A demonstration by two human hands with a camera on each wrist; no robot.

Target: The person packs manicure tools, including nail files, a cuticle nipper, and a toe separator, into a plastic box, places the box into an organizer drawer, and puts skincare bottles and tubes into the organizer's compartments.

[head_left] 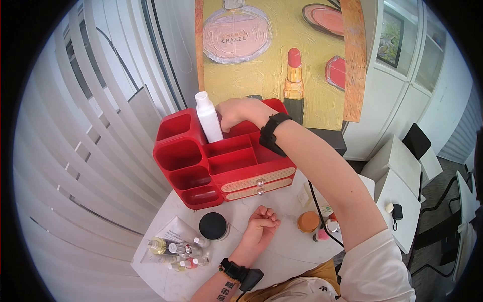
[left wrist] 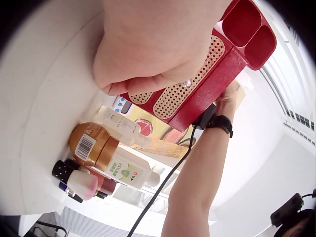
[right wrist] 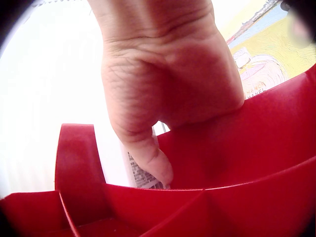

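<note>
A red cosmetics organizer (head_left: 251, 171) with woven-front drawers stands on the white marbled table (head_left: 251, 206). A white bottle (head_left: 207, 121) stands upright, leaning slightly, in one of its rear sections. My right hand (head_left: 241, 113) reaches over the organizer and grips the bottle from its right side. In the right wrist view, the thumb (right wrist: 155, 165) lies against the printed label (right wrist: 140, 175), low by the red wall; the other fingers are hidden. My left hand (head_left: 259, 226) rests on the table in front of the drawers, its fingers loosely curled and holding nothing.
Left of my left hand are a black-lidded jar (head_left: 214, 226), a tube (head_left: 176, 232) and several small bottles (head_left: 183, 249). To the right stand an orange-brown jar (head_left: 308, 221), clear bottles (left wrist: 126, 165) and a makeup brush (left wrist: 81, 183). A cosmetics painting (head_left: 251, 75) stands behind.
</note>
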